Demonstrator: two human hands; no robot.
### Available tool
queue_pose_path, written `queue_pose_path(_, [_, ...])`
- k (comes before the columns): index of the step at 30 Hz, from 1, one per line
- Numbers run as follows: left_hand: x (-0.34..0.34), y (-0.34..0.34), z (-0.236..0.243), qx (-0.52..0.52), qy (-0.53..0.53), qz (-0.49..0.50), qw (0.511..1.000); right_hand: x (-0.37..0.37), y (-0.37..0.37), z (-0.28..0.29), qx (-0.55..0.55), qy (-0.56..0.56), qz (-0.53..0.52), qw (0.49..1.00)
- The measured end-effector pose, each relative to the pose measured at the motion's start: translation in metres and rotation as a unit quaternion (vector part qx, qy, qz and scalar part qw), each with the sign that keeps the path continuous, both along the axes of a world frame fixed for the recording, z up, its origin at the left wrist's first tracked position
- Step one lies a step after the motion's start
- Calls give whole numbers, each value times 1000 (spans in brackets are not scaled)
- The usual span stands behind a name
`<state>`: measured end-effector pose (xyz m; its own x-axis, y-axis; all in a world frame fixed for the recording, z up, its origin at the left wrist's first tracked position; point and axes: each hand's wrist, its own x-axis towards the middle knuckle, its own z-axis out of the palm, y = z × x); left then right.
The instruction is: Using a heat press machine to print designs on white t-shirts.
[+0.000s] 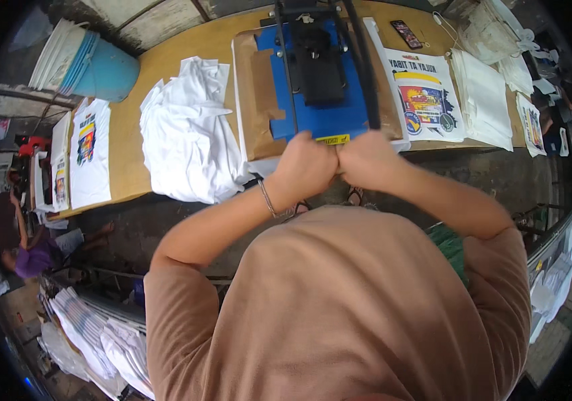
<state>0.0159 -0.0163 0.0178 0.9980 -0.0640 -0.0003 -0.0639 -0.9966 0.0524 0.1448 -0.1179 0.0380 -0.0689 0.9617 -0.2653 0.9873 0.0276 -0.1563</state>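
A heat press with a blue top plate [326, 120] and black upper frame [320, 73] stands at the table's front edge. Brown sheets [259, 130] and white cloth stick out from under the plate. My left hand [307, 166] and my right hand [371, 160] are side by side at its front, both closed in fists. They are wrapped round the press handle, which is mostly hidden inside them; its black side bar [368, 80] runs down to my right hand. Left of the press lies a heap of white shirts [189, 134]; on its right is a printed white shirt [426, 100].
A phone [406, 35] lies at the far right of the wooden table [165, 53]. Folded white cloth [480, 100] and a white bucket [490, 30] are beyond it. Blue and white buckets [102, 67] and another printed shirt [90, 150] are at left. A person [35, 257] is farther left.
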Motion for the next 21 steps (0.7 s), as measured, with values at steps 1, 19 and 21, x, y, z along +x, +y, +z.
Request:
queue_pose_path(1, [-1, -3, -19, -5, -44, 17, 999, 0, -3, -23, 37, 11, -6, 999])
queue_pose_path(19, [-38, -12, -53, -65, -314, 173, 931, -4, 8, -26, 141, 161, 74, 974])
queue_pose_path(21, [-86, -18, -42, -30, -360, 203, 910, -14, 7, -10, 205, 209, 94, 952])
